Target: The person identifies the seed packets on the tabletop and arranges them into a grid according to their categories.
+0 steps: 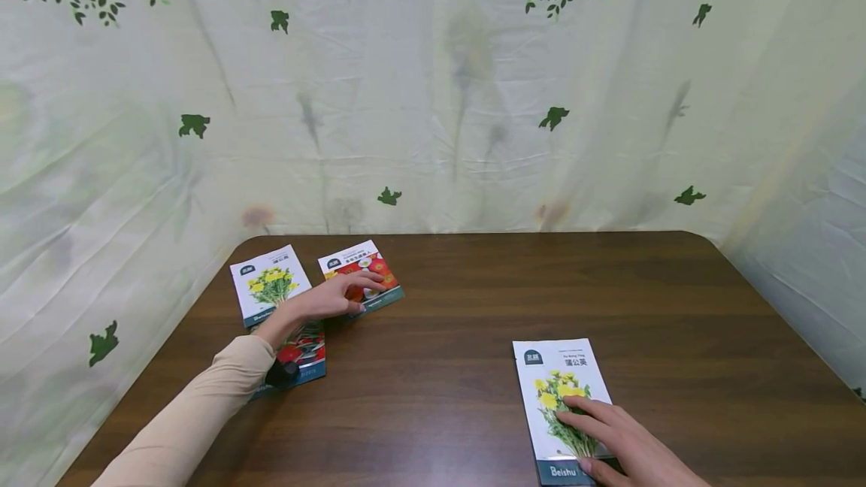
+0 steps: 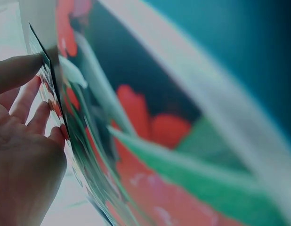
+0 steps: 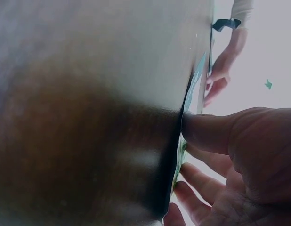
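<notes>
My left hand (image 1: 341, 295) reaches across to a red-flowered seed packet (image 1: 390, 274) at the back left, its fingertips touching the printed face. In the left wrist view the thumb (image 2: 23, 70) meets that packet's edge. Under the left forearm lies another red-flowered seed packet (image 1: 311, 373), partly covered. A seed packet with yellow flowers (image 1: 253, 285) lies beside it, near the back left corner. At the front right, my right hand (image 1: 625, 438) rests its spread fingers on a second yellow-flowered seed packet (image 1: 541, 427); the right wrist view shows its thumb (image 3: 209, 132) against the packet.
All the packets lie on a brown wooden table (image 1: 433, 412) with rounded back corners. Behind and at both sides hangs a pale curtain (image 1: 419, 89) printed with green leaves. A dark band (image 1: 280, 374) sits at the left wrist.
</notes>
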Demonstrator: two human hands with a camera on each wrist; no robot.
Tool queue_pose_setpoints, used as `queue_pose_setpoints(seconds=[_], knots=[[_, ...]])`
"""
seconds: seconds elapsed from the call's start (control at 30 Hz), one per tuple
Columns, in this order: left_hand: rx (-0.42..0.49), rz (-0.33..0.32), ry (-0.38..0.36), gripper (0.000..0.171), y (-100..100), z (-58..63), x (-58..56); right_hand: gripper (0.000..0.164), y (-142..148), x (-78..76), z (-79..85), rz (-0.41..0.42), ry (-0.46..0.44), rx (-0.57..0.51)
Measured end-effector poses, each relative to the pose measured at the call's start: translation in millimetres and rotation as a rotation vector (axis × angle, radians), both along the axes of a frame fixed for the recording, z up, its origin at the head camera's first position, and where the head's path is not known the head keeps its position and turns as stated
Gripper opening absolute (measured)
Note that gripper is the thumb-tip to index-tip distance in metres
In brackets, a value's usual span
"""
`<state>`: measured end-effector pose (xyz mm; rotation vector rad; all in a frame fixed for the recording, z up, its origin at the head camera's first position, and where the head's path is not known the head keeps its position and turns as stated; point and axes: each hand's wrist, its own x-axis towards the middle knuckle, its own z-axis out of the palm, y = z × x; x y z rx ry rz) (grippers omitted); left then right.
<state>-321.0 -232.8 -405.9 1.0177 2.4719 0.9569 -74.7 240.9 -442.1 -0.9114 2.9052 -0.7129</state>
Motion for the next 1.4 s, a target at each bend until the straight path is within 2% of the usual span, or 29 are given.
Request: queue_pose_setpoints(seconds=[0.2,0.43,0.63,1.0,1.4], knots=[[0.016,-0.015,-0.007,0.046,3,0.7,2.9,0.051,-1,1.1,0.0,-0.001,0.023,0.004],[0.021,-0.043,-0.022,0.045,6,-0.8,5.1,0.052,-2,1.2,2.4,-0.001,-0.008,0.007],[0.011,-0.057,-0.036,0.047,11,-1.8,8.1,0.052,-1,0.6,0.5,0.006,0.028,0.008],[-0.003,-0.041,-0.071,0.047,18,0.9,15.8,0.052,-1,0.2,-1.2,-0.008,0.016,0.013],[-0.008,-0.068,-0.073,0.047,23,2.2,18.4,0.052,-1,-0.4,-0.5,0.007,0.039,0.014]])
